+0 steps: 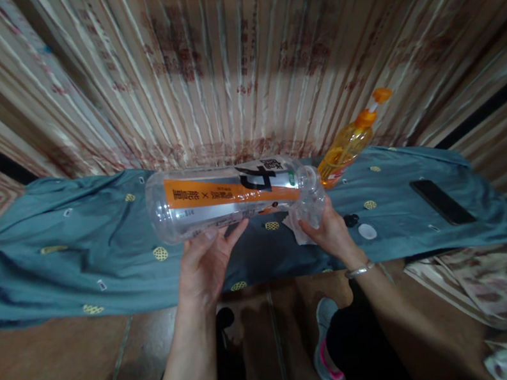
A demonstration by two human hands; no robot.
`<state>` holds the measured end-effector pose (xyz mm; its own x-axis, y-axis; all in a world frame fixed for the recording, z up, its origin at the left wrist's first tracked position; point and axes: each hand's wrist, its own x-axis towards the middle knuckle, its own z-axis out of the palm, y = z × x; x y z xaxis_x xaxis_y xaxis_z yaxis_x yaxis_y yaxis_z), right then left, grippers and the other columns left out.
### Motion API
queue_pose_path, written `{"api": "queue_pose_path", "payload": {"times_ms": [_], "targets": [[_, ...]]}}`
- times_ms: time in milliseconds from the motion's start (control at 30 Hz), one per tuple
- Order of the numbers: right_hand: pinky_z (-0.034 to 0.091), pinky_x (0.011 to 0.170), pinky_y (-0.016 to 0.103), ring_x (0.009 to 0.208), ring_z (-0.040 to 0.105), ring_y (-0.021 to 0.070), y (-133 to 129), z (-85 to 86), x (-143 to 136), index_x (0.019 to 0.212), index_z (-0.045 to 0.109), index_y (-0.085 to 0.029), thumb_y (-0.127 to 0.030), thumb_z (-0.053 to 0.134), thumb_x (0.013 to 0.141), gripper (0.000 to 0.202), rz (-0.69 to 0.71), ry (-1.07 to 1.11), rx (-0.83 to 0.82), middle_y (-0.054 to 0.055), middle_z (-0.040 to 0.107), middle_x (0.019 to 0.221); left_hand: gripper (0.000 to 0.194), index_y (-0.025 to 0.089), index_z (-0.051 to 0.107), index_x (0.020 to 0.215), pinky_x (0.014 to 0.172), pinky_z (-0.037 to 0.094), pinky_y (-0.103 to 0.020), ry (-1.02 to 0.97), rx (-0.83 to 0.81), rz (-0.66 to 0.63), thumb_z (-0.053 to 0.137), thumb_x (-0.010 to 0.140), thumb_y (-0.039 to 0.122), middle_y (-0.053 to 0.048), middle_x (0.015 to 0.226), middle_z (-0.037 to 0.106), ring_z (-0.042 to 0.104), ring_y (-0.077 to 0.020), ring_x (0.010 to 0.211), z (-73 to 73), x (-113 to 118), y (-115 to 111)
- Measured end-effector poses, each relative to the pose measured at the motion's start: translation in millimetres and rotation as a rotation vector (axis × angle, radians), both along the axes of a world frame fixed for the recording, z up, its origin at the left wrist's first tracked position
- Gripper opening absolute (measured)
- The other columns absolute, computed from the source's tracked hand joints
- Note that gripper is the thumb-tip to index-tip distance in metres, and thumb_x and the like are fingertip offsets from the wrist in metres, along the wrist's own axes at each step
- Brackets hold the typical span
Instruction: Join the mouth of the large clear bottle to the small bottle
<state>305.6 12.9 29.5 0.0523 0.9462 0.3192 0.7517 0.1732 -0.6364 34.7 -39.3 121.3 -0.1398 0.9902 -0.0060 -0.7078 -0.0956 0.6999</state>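
Observation:
A large clear plastic bottle (216, 199) with an orange and silver label is held on its side above the cloth, its neck pointing right. My left hand (204, 260) grips the near side of the body, with thumb and fingers against the plastic. At the neck end, my right hand (333, 232) is closed around the clear plastic; some of its fingers are hidden behind it. A whitish tissue or piece of paper (302, 230) shows below the neck beside my right hand; I cannot tell whether the hand touches it.
An orange pump bottle (346, 147) stands behind the neck. To the right lie a white round cap (367, 231), a small black object (351, 220) and a black phone (441, 202). The teal cloth (120, 264) covers a narrow table against a patterned curtain (222, 59).

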Motion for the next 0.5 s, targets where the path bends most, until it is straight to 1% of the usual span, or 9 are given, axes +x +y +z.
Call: {"api": "queue_pose_path", "payload": {"times_ms": [100,267,400,500], "targets": [[0.063,0.101,0.053,0.123,0.073,0.0377,-0.4,1.5,-0.5,0.157,0.041,-0.012,-0.046,0.066,0.086,0.083,0.013,0.005,0.001,0.022,0.072,0.139,0.046,0.034,0.077,0.101,0.106,0.058,-0.057,0.001,0.001,-0.005,0.1,0.061,0.03,0.001,0.091,0.081,0.074,-0.0333,0.118,0.3,-0.3,0.3],[0.065,0.097,0.051,0.12,0.075,0.0372,-0.4,1.5,-0.6,0.157,0.041,-0.013,-0.045,0.066,0.086,0.082,0.014,-0.014,0.016,0.021,0.072,0.138,0.049,0.034,0.077,0.104,0.107,0.057,-0.062,0.006,-0.011,0.009,0.1,0.06,0.03,-0.001,0.097,0.082,0.073,-0.0363,0.12,1.4,0.0,0.3],[0.064,0.099,0.052,0.123,0.074,0.0378,-0.1,0.1,0.3,0.158,0.039,-0.013,-0.044,0.067,0.085,0.084,0.015,-0.023,0.023,0.022,0.071,0.141,0.051,0.034,0.077,0.106,0.108,0.056,-0.06,0.011,-0.011,0.006,0.099,0.061,0.031,0.0,0.093,0.081,0.073,-0.0346,0.119,1.7,0.8,-0.2],[0.063,0.101,0.052,0.125,0.073,0.0377,0.0,0.5,0.3,0.159,0.039,-0.013,-0.044,0.066,0.086,0.084,0.017,-0.019,0.017,0.022,0.07,0.142,0.051,0.034,0.077,0.104,0.106,0.058,-0.059,-0.003,-0.015,0.011,0.1,0.059,0.029,0.001,0.089,0.081,0.074,-0.0351,0.118,2.6,1.8,-0.2]]}}
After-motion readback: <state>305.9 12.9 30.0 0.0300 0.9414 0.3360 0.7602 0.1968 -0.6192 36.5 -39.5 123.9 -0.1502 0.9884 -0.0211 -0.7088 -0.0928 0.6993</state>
